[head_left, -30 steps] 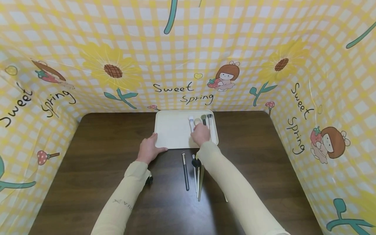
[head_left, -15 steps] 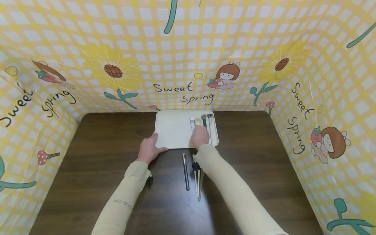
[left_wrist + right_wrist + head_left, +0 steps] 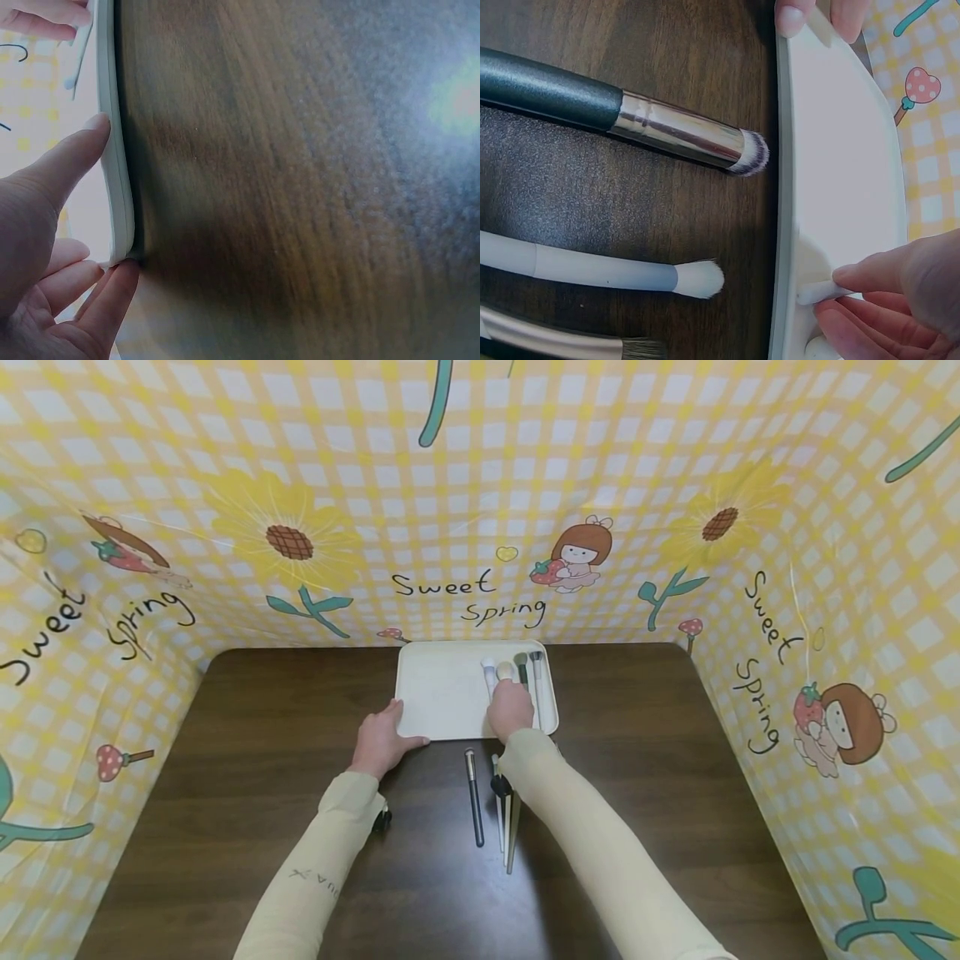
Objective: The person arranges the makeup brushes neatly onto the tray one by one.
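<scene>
A cream tray (image 3: 442, 689) lies at the back edge of the table. My left hand (image 3: 377, 741) holds its near left corner, thumb on the front rim and fingers against the left side, as the left wrist view shows. Over the tray's right part, my right hand (image 3: 512, 708) pinches a white makeup brush (image 3: 821, 291) near its handle end, between thumb and fingers. The brush's head lies toward the tray's back. Beside it are a fluffy cream brush (image 3: 505, 670), a green-headed brush (image 3: 521, 664) and a pale-handled, dark-tipped brush (image 3: 536, 668), partly hidden by the hand.
In front of the tray lies a dark-handled brush (image 3: 474, 802). Just right of it, several paler brushes (image 3: 512, 843) lie close together, partly under the right forearm. A yellow checked cloth (image 3: 465, 493) stands around the back and sides of the brown table (image 3: 285, 710).
My right hand has shifted very slightly; the white brush in the tray went a little right, then back left. My left hand and the tray stay in place.
</scene>
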Available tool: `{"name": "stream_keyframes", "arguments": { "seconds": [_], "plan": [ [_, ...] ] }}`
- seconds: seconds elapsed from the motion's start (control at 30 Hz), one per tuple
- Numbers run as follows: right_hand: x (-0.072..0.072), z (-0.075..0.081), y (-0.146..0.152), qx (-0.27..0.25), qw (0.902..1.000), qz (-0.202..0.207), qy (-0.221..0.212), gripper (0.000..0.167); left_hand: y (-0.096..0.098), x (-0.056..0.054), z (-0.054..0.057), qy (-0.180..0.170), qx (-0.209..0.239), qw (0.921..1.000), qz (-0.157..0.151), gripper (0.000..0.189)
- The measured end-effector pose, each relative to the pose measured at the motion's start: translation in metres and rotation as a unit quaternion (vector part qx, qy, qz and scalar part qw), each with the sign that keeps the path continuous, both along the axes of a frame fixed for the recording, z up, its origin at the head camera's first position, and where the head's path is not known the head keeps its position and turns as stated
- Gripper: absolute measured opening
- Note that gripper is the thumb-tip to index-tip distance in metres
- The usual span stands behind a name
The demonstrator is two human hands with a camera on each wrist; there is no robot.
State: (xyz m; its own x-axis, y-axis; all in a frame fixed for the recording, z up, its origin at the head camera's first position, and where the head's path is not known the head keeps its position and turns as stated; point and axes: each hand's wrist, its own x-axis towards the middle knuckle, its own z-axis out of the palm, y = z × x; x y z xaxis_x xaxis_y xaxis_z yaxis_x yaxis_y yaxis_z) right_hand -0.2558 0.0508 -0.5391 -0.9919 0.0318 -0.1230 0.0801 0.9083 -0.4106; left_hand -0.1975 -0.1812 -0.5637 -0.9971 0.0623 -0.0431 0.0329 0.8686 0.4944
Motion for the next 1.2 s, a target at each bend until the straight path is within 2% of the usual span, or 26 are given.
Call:
{"name": "stream_keyframes", "arguments": {
  "seconds": [0.23,0.37,0.57,0.7,0.93,1.2],
  "plan": [
    [0.001,0.001,0.007,-0.017,0.9996,0.017,0.017,0.024,0.000,0.001,0.000,0.000,0.003,1.0000,0.001,0.093],
    [0.004,0.008,0.012,-0.040,0.9979,0.022,0.046,0.010,0.000,0.002,0.001,-0.001,0.003,1.0000,0.001,0.092],
    [0.008,0.024,0.021,-0.095,0.9928,0.016,0.071,0.033,0.000,0.002,0.003,-0.001,0.001,1.0000,-0.001,0.092],
    [0.009,0.031,0.026,-0.141,0.9877,0.010,0.066,0.042,0.000,0.002,0.003,-0.003,0.001,1.0000,0.000,0.092],
    [0.011,0.035,0.039,-0.217,0.9760,0.010,0.019,0.060,0.001,0.002,0.005,-0.012,0.003,0.9999,0.004,0.094],
    [0.022,0.045,0.053,-0.258,0.9661,0.014,-0.004,0.070,0.001,0.002,0.006,-0.011,0.001,0.9999,0.000,0.093]
  ]
}}
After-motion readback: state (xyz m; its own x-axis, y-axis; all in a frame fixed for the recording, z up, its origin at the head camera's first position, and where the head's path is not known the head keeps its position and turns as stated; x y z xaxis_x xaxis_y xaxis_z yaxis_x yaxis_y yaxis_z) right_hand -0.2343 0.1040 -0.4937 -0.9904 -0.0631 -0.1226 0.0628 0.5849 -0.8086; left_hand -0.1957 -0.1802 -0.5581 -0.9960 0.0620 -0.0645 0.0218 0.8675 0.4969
